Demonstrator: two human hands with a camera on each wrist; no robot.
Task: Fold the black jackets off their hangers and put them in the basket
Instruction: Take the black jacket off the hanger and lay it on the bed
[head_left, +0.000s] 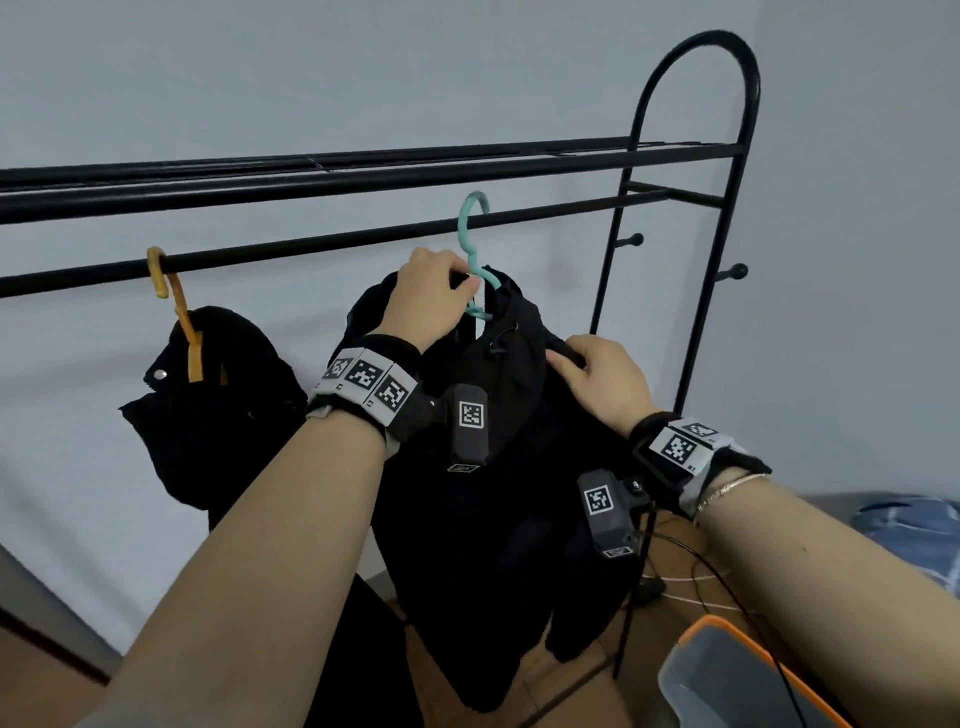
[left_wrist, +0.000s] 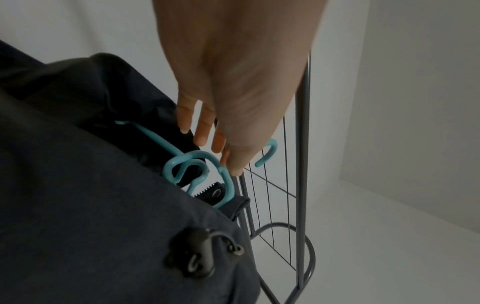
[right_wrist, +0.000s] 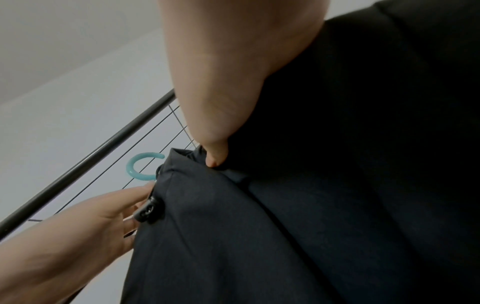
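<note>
Head view: a black metal garment rack (head_left: 691, 150) of round tubing, with an arched end post and a wire-grid top shelf, stands against a plain pale wall (head_left: 311, 78). Left hand (head_left: 431, 296), fingers curled, pinches the neck of a teal plastic hanger (head_left: 470, 234); its open hook sits at the lower rail, though whether it bears on the rail cannot be told. From this hanger falls a black jacket (head_left: 498, 519), matte woven cloth with a zip, press studs and a drawcord toggle (left_wrist: 192, 253) at the collar. Right hand (head_left: 608, 379) grips a fold of the jacket's shoulder beside the collar, thumb pressed onto the cloth (right_wrist: 215, 158). Left wrist view: the hanger's neck is a looped, S-shaped curl, and the fingertips (left_wrist: 202, 133) lie just beside the collar edge. A second black jacket (head_left: 218, 415), of fleecy pile with a metal snap, hangs from a tan wooden hanger (head_left: 176, 306) hooked over the same rail, well to the left; bare rail lies between the two hangers. At lower right, on a brown floor, a grey basket (head_left: 727, 686) with an orange rim shows one corner; its contents are out of frame. Thin cables (head_left: 696, 582) trail over the floor near the rack's foot, and blue cloth (head_left: 914, 525) lies at the right edge.
</note>
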